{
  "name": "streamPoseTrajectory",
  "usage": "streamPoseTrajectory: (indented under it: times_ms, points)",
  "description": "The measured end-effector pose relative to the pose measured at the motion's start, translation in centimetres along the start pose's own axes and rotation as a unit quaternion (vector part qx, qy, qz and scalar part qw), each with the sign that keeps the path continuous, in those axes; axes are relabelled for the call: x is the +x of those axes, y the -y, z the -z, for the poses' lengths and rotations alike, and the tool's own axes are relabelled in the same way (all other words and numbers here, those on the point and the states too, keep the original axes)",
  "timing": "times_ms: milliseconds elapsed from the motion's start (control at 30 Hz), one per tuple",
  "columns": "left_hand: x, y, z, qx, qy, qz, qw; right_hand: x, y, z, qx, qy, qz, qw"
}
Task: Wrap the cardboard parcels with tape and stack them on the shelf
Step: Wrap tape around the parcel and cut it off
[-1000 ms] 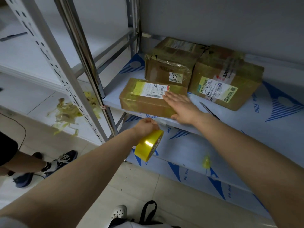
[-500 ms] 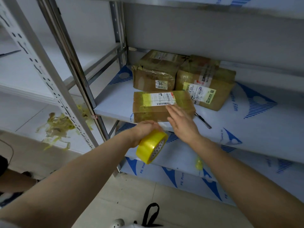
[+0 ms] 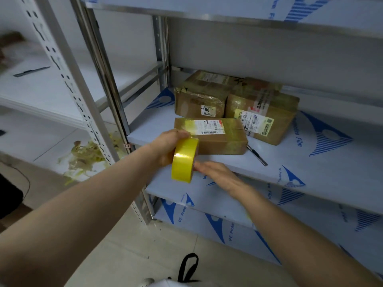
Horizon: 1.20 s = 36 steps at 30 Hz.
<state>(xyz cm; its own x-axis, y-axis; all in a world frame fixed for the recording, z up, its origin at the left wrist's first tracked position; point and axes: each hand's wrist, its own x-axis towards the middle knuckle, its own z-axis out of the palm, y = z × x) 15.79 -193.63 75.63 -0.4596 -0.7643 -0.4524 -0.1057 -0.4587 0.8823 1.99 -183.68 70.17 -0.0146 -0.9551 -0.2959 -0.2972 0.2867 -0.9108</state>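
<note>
Right hand (image 3: 215, 175) is leaving the stiff, tape-slick parcel (image 3: 219, 139), seemingly empty; left hand (image 3: 165, 146) is gripping tape roll (image 3: 183, 162); hold by edges.

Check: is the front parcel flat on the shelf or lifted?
Flat: the front parcel rests on the shelf, label up; the right hand is off it.

A small white sticker (image 3: 208, 111) on the rear left parcel (image 3: 196, 98) shows a bold "50". Blue print on the lower shelf's protective film (image 3: 230, 232) reads "PE Prote", and "Film" runs along the middle shelf's sheet (image 3: 298, 139). The fine print on the front parcel (image 3: 219, 144) and its barcoded shipping label (image 3: 205, 127) is too small to read.
</note>
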Motion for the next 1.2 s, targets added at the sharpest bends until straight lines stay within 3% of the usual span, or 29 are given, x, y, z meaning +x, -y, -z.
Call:
streamPoseTrajectory:
  times_ms: [133,200,300,400,467,600,733,867,967,1067,1200]
  points:
    - [-0.4,-1.6,0.5,-0.035,-0.05,0.042,0.997,0.1,0.0,-2.3,-0.058,-0.059,0.115,0.99]
    - [-0.1,-2.2,0.9,-0.036,-0.045,0.088,0.994,-0.1,0.8,-2.8,0.01,-0.075,0.144,0.987]
    - [0.8,-3.0,2.2,0.097,-0.039,0.153,0.983,-1.0,1.9,-3.2,0.116,-0.061,0.146,0.981]
    - [1.5,-3.7,3.9,0.268,0.009,0.19,0.945,-1.1,2.4,-4.0,0.112,-0.078,0.137,0.981]
    - [2.2,-4.4,4.5,0.321,0.04,0.202,0.924,-0.9,2.7,-4.6,0.124,-0.092,0.133,0.979]
    - [4.2,-6.1,5.2,0.463,0.041,0.131,0.876,-0.3,4.0,-5.7,0.157,-0.133,0.131,0.97]
    - [7.1,-6.2,5.0,0.321,0.035,-0.008,0.946,0.7,6.3,-5.3,0.236,-0.212,0.115,0.942]
    - [9.6,-7.0,4.2,0.246,-0.057,-0.091,0.963,1.6,8.2,-5.0,0.221,-0.234,0.097,0.942]
    - [11.7,-8.4,5.1,0.197,-0.096,-0.109,0.97,1.2,8.7,-4.5,0.22,-0.279,0.063,0.933]
    - [13.7,-8.7,5.8,0.166,-0.073,-0.124,0.976,0.8,8.8,-4.0,0.192,-0.303,0.039,0.933]
    - [15.8,-7.9,5.1,0.152,-0.07,-0.082,0.982,2.0,8.4,-4.8,0.156,-0.373,0.003,0.915]
